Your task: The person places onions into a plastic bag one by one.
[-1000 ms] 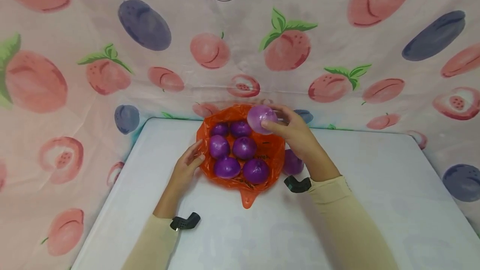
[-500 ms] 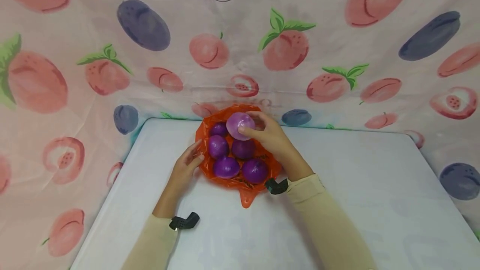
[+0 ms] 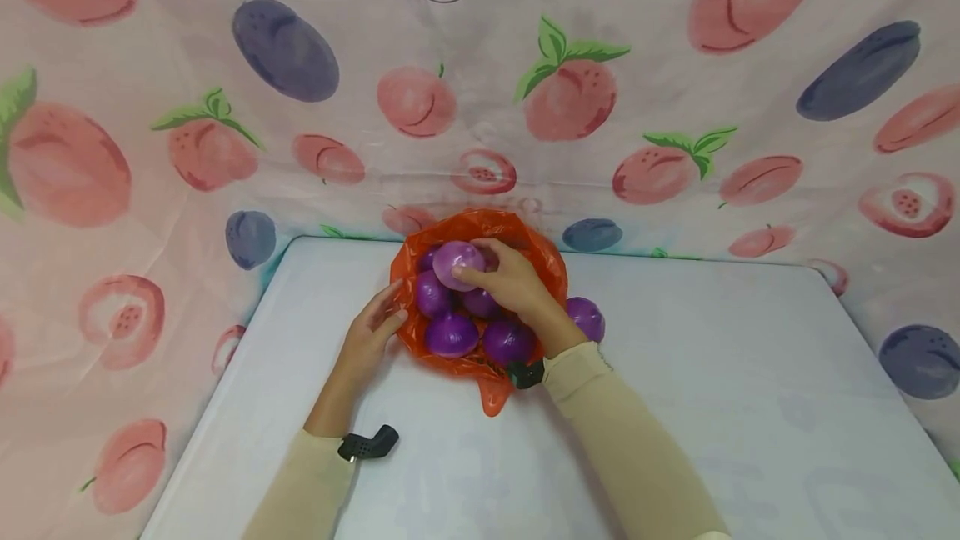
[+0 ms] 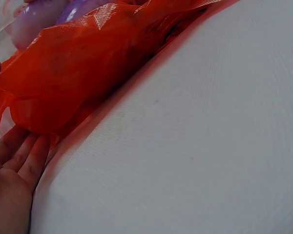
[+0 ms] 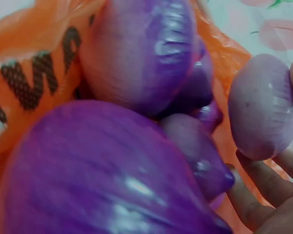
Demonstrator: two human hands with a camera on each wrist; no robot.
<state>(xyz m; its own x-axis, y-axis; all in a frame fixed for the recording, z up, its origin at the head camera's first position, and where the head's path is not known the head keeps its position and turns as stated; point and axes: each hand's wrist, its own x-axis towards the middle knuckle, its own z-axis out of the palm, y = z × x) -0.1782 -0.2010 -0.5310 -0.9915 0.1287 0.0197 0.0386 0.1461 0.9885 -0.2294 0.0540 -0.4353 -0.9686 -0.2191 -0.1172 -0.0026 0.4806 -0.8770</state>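
Note:
My right hand [image 3: 513, 277] holds a pale purple onion [image 3: 459, 265] between thumb and fingers, over the back left part of an open orange plastic bag [image 3: 553, 269]. In the right wrist view the fingers curve round this pale onion [image 5: 263, 107]. Several darker, glossy purple onions [image 3: 452, 335] lie inside the bag, some partly covered by the right hand and its onion. At the bag's left side, my left hand [image 3: 367, 336] rests with fingers extended. The left wrist view shows its fingertips against the lower side of the orange bag [image 4: 73, 73].
Another purple onion [image 3: 587, 320] lies on the white table [image 3: 712, 382], just right of the bag and beside the right forearm. Behind the table hangs a pink cloth [image 3: 480, 90] printed with fruit. A tab of the bag [image 3: 493, 397] sticks out toward the front.
The right hand has carried the pale onion left and a little down, from the bag's back right to its back left. The left hand and the bag stay in place.

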